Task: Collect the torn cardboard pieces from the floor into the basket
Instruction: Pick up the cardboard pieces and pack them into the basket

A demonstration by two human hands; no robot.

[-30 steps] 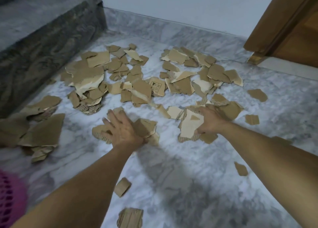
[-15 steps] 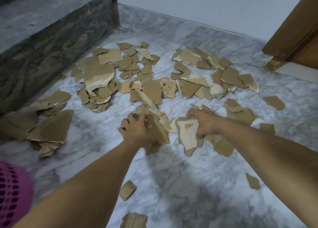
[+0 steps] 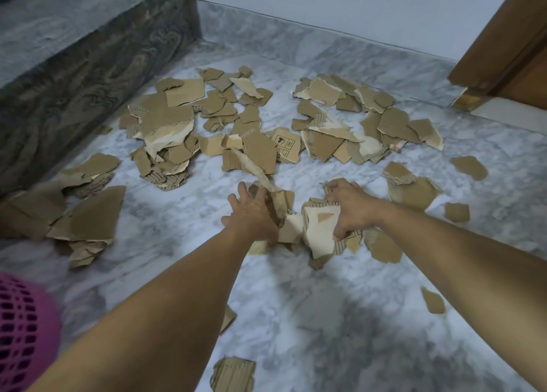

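Torn brown cardboard pieces lie scattered over the marble floor (image 3: 296,297). A bunch of cardboard pieces (image 3: 299,229) is gathered between my two hands at the middle of the view. My left hand (image 3: 251,211) grips the left side of the bunch, fingers curled over the pieces. My right hand (image 3: 349,205) grips the right side, thumb pressed on a pale torn piece (image 3: 321,231). A pink mesh basket (image 3: 23,332) shows at the lower left edge, mostly out of view.
A big heap of pieces (image 3: 165,137) lies to the far left, another heap (image 3: 355,119) to the far right, and large pieces (image 3: 88,217) at left. A dark stone step (image 3: 74,66) rises at left. A wooden door frame (image 3: 503,45) stands at right.
My hands have swept inward and drawn pieces together into one bunch, which they now grip from both sides. The camera has shifted slightly.
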